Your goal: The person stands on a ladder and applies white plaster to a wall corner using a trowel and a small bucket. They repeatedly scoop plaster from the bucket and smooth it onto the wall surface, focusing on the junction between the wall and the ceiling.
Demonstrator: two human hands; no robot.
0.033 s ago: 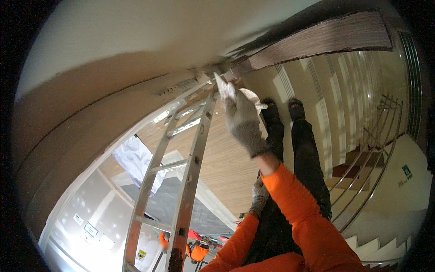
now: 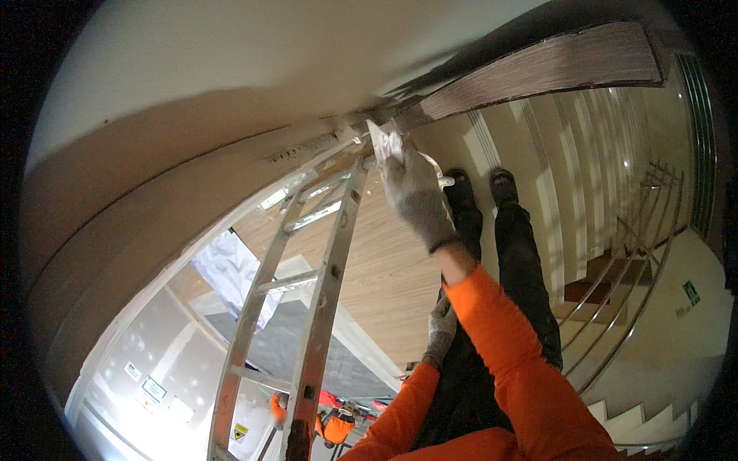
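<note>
My right hand (image 2: 416, 192), in a grey knit glove, is raised near the wall's lower edge. Its fingers are closed around a putty knife (image 2: 375, 140) with a pale, smeared blade. The blade tip points up beside the wall edge, near the top of an aluminium ladder (image 2: 327, 269). Behind this hand, part of a pale, rounded object (image 2: 447, 182) shows; its kind is mostly hidden. My left hand (image 2: 440, 332), also gloved, is low beside my dark trousers. Its fingers are partly hidden against the trouser leg, so its grip is unclear.
A curved wall (image 2: 207, 146) with a rough patch spans the upper left. Wood-look trim (image 2: 538, 69) runs to the upper right. Stairs (image 2: 573, 169) and a metal railing (image 2: 615, 315) lie right. Below left, people in orange (image 2: 336, 427) are near the wood floor (image 2: 377, 269).
My right hand has tilted slightly, and the putty knife blade has shifted a little up and right. The left hand looks the same.
</note>
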